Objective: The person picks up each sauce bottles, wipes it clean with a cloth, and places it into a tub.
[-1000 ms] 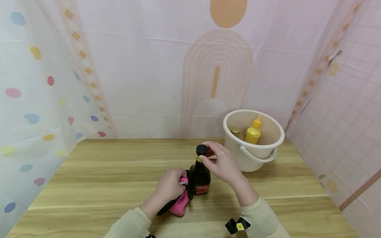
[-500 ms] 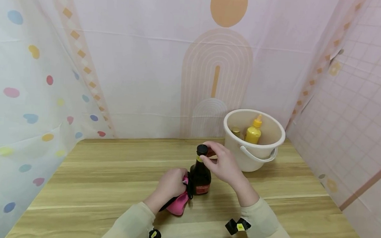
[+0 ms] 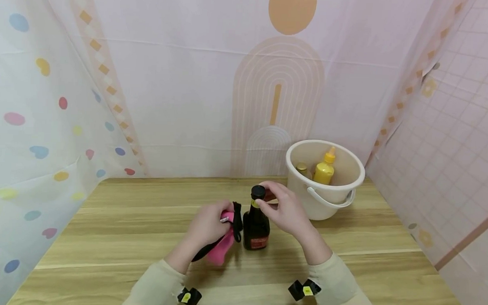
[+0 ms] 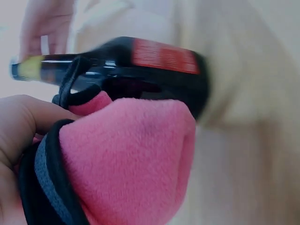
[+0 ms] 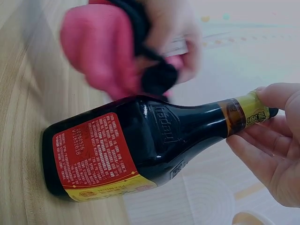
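A dark sauce bottle (image 3: pixel 256 229) with a black cap, a yellow neck band and a red and yellow label (image 5: pixel 96 154) stands upright on the wooden table. My right hand (image 3: pixel 284 207) pinches its neck just below the cap, thumb on one side and fingers on the other. My left hand (image 3: pixel 210 223) grips a bunched pink cloth (image 4: pixel 131 154) with black edging and a small black loop. In the head view the cloth is slightly left of the bottle, a narrow gap between them. Part of the cloth is hidden by the left hand.
A cream bucket (image 3: pixel 318 209) with a handle stands behind and right of the bottle. Inside are a yellow squeeze bottle (image 3: pixel 324 171) and a gold-capped container (image 3: pixel 302 169). Patterned curtains (image 3: pixel 181 101) enclose the table (image 3: pixel 136 220) at the back and sides.
My left hand has drawn the pink cloth away from the bottle's side, leftward and a little up. The right hand and the bottle stay where they were.
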Motion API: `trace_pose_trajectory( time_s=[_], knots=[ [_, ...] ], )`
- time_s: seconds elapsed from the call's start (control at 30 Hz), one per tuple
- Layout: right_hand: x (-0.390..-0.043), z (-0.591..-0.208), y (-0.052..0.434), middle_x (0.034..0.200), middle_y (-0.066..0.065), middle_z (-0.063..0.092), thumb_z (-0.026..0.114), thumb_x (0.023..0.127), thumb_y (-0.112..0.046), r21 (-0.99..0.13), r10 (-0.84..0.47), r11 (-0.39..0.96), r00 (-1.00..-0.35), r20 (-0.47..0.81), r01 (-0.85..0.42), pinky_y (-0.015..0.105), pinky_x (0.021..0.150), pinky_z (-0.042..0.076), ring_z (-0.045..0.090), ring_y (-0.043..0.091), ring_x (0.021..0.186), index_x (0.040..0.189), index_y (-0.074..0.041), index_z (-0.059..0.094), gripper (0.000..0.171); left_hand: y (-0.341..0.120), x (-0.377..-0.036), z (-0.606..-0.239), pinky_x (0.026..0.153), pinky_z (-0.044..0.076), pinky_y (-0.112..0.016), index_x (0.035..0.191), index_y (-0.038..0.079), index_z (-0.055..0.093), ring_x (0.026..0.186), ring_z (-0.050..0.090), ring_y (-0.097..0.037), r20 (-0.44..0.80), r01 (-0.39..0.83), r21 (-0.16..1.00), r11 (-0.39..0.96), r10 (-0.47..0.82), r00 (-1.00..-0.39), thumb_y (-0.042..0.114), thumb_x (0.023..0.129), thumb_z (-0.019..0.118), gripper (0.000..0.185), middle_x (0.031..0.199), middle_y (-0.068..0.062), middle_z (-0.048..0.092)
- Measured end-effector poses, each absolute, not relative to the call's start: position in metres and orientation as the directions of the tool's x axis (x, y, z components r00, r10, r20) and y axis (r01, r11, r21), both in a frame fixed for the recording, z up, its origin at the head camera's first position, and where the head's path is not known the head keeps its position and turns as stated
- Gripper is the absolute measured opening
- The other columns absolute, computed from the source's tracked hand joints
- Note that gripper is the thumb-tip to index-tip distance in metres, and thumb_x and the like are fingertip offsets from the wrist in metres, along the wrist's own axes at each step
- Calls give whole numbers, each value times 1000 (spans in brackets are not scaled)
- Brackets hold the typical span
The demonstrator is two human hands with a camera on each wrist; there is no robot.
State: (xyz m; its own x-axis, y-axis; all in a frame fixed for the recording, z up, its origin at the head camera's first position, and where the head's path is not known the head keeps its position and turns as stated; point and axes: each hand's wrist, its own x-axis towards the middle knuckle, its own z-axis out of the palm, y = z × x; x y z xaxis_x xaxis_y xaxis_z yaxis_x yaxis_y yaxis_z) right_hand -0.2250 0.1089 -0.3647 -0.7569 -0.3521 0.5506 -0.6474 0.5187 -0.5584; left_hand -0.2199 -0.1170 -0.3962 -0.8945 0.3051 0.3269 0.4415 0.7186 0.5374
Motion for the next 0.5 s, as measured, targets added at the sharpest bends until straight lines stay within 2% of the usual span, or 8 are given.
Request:
trace_pose_trajectory(
  time_s=[0.13,0.3,0.5],
  knots=[
    [-224,-363,108,107,7,66,71,91,-13,-571,-350,514,-764,542,-640,26,72,56,66,20,92,116,-6,64,27,-117,-215,-371,64,43,-33,86,16,64,70,52,-16,422,491,568,660,279,-863,-2,70,71,25,79,4,62],
    [-223,-362,108,106,7,66,72,90,-12,-565,-344,514,-759,552,-645,27,72,56,66,21,91,116,-6,64,28,-110,-211,-353,71,48,-35,92,13,68,81,61,-17,549,584,534,611,275,-789,-4,70,72,27,90,1,67],
    [-222,-362,107,106,7,66,72,90,-11,-576,-337,515,-767,546,-635,26,72,56,67,21,91,116,-5,63,28,-98,-210,-352,72,50,-32,94,11,69,83,61,-14,580,635,554,539,297,-759,-6,72,72,28,92,1,68]
  ],
)
